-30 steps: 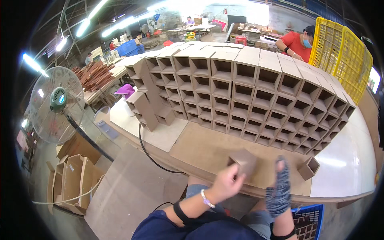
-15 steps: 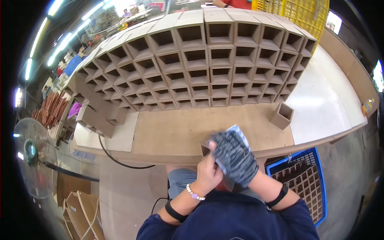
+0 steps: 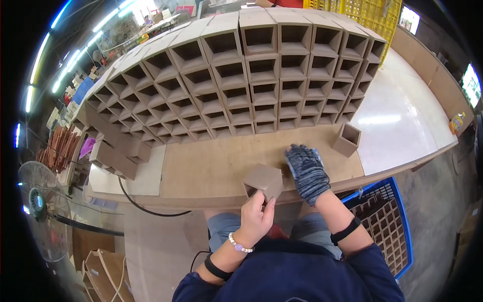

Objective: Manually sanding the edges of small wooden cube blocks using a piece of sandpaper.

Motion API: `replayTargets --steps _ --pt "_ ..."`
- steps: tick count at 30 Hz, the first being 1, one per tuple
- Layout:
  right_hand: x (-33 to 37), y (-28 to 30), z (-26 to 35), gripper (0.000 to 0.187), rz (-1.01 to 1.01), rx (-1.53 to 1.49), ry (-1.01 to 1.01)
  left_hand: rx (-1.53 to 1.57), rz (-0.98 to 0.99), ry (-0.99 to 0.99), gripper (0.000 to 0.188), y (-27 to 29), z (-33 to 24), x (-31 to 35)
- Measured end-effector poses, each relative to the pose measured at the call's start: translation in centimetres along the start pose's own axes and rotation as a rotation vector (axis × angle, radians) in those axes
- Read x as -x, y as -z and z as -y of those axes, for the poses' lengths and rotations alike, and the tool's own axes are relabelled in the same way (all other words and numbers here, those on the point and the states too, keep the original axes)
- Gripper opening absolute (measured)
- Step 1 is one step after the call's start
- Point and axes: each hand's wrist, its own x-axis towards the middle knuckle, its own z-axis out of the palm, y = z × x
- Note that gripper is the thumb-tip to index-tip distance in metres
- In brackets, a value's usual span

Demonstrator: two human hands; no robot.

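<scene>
Brown fibreboard fills my view: my bare left hand [image 3: 256,219] has its fingers [image 3: 259,201] clasped on the near edge of a small open-ended box [image 3: 265,181] at the front edge of the surface [image 3: 201,166]. My right hand [image 3: 307,171], in a dark knitted glove, lies flat and unclenched just beside the box, touching its right side. Farther right stands a lone box [image 3: 347,140]; behind rises a stacked wall of boxes [image 3: 236,85]. A blue crate [image 3: 387,221] sits below.

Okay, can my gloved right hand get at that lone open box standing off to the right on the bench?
Probably yes. The right hand rests on the bench, and the lone box stands just beyond it with only bare board between them.
</scene>
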Motion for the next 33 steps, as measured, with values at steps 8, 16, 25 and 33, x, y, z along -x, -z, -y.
replayTargets --steps 8,16,25,33 --pt "1.3 1.8 4.0 0.037 0.121 -0.35 0.14 0.007 0.005 0.001 0.014 0.6 -0.9 -0.6" --pt "0.6 4.7 5.6 0.037 0.217 -0.378 0.209 0.011 -0.022 -0.085 0.02 0.5 -1.0 -0.4" --pt "2.3 -0.4 -1.0 0.06 0.061 -0.199 0.013 0.896 0.043 0.525 0.035 2.8 -0.7 -1.6" --pt "1.1 4.5 2.7 0.064 -0.105 -0.516 0.066 -0.009 0.1 0.017 0.03 1.4 -1.7 -2.0"
